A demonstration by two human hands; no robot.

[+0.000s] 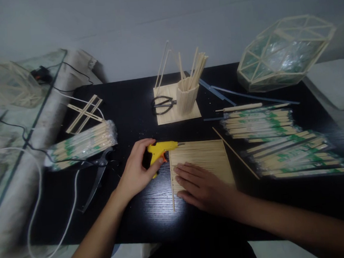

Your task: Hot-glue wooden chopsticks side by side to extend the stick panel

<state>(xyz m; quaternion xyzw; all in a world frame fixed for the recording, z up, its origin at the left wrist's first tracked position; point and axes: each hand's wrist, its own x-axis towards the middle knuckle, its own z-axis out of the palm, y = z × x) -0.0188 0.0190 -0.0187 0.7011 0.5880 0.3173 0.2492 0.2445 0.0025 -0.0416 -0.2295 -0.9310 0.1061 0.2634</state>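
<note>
Near the middle of the black table (144, 226), a yellow glue gun (163, 147) is held on its side between the thumb and bent fingers of the left hand (137, 163). The thumb is laid across the handle, by the orange trigger (how firmly the gun is gripped cannot be told). Its nozzle is pointed to the right, over the upper left corner of a stick mat (202, 152). On that mat the right hand (204, 186) is rested palm down, its fingers stretched out side by side with nothing pinched between them. Along the mat's left edge an upright stick is placed, its lower end reaching past the near edge. Just beyond the mat's right side, a loose stick (236, 153) is laid at a slant.

Farther right, packs of wrapped sticks (261, 122) are spread. Behind the mat, a wooden cup (187, 100) filled with sticks is stood on a flat wooden base (167, 115), with black scissors (162, 102) just beside it. To the left, large shears (95, 182) are set down next to another wrapped bundle (84, 146), above which a crossed stick frame (84, 114) is seen. At the far right, a many-sided frame (287, 76) is placed by the wall (151, 19).
</note>
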